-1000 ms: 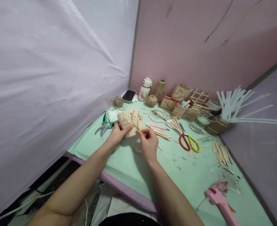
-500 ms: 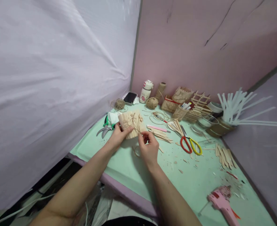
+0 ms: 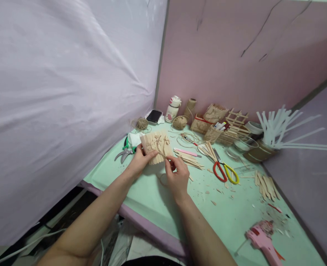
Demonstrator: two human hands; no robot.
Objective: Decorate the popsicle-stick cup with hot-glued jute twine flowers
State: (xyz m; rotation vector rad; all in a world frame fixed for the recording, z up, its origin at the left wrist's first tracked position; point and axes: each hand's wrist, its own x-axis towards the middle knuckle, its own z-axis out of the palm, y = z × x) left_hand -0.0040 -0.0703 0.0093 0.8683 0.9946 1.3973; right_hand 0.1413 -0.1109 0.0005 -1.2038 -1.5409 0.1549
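A panel made of pale wooden craft sticks (image 3: pixel 155 142), with small leaf-like wooden shapes on its face, is tilted up over the table. My left hand (image 3: pixel 141 159) grips its left side, the thumb lying across the front. At its lower right corner my right hand (image 3: pixel 177 171) pinches a thin brown twine (image 3: pixel 163 155) that runs onto the panel. A loop of the twine hangs below, beside the right hand. Pruning shears (image 3: pixel 124 154) with green handles lie just left of the panel.
Twine balls (image 3: pixel 179 122), a bottle (image 3: pixel 173 109) and a phone (image 3: pixel 154 116) stand at the back. Scissors (image 3: pixel 225 172), loose craft sticks (image 3: pixel 189 160) and scraps lie to the right. A pink glue gun (image 3: pixel 262 238) is at front right, glue sticks (image 3: pixel 276 127) behind.
My right hand has shifted very slightly to the right with the twine. The panel stays in my left hand, and the view has tipped a little.
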